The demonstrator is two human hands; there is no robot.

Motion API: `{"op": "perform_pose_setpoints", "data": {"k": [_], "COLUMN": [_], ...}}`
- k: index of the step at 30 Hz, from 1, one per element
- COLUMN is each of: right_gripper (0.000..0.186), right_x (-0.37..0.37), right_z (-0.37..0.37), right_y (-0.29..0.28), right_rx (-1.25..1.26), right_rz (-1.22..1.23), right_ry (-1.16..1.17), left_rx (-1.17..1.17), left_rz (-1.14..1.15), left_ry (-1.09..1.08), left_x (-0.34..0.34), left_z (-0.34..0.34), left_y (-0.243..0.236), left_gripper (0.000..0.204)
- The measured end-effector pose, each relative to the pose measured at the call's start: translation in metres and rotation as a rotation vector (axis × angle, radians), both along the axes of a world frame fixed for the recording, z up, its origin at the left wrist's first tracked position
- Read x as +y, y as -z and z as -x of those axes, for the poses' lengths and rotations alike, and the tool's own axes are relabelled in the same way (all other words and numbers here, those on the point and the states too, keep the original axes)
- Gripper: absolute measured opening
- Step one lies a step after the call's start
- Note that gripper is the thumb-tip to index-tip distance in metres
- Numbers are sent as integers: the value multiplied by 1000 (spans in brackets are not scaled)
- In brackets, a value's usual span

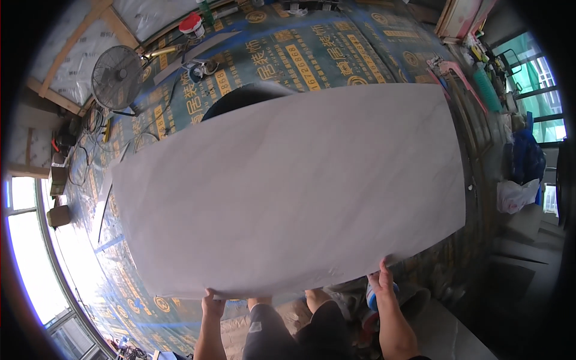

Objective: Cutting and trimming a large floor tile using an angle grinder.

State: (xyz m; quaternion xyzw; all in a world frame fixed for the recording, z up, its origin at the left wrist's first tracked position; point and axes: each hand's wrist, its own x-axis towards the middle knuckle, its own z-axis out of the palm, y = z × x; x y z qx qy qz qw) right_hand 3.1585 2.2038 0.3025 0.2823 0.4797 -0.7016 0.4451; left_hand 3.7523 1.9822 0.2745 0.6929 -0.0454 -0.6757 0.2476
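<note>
A large pale grey tile (294, 186) with faint diagonal veining spans most of the view, its long near edge toward me. My left hand (213, 303) grips that near edge left of the middle, thumb on top and fingers hidden underneath. Farther right along the same edge, my right hand (383, 281) is closed on it too, thumb over the face. Past the tile's far edge shows part of a round black tub (243, 99), the rest covered by the tile. Beside my right hand, a blue and white round object (372, 298) is partly hidden.
Printed green protective sheeting (264, 57) covers the floor. A standing fan (117, 78) and cables are at the far left, with a red-and-white bucket (191, 25) behind. A pink tool-like object (462, 78) and blue bag (528, 153) lie right. Windows (27, 240) flank the left.
</note>
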Motion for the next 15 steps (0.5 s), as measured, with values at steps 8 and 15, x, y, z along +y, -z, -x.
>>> {"op": "perform_pose_setpoints", "data": {"k": [8,15], "right_gripper": [58,57], "right_x": [66,53], "right_z": [-3,25], "right_y": [-83,-231], "right_rx": [-45,51], "right_rz": [-53,-130], "right_ry": [-50,-77], "left_rx": [-51,303], "left_rz": [-6,-56], "left_ry": [45,-344], "left_x": [93,152], "left_z": [-34,-56], "left_y": [-65,-143], "left_gripper": [44,33]}}
